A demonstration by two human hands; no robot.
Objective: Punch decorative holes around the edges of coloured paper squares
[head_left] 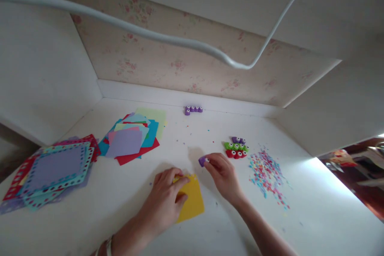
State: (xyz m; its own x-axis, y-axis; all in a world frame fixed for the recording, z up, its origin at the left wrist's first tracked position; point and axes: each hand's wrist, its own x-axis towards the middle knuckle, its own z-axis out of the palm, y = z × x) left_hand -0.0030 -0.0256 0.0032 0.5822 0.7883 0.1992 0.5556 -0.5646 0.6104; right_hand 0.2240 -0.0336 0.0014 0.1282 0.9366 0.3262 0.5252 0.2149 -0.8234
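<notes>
A sheet of yellow paper (pixel 194 200) lies on the white table, with a few small notches along its far edge. My left hand (pixel 164 197) grips it by the left side, fingers bent over the far corner and thumb on the paper. Just beyond the sheet, to the right, my right hand (pixel 225 176) is closed around a small purple craft punch (pixel 202 161) with a white, eye-like button. The punch is apart from the paper. Part of it is hidden by my fingers.
Red, green and purple punches (pixel 237 147) stand in rows at the right, with several purple ones (pixel 193 109) by the wall. Confetti (pixel 267 172) is strewn at far right. Plain coloured sheets (pixel 126 142) and punched-edge sheets (pixel 57 168) are piled left. A white cable (pixel 168 39) crosses above.
</notes>
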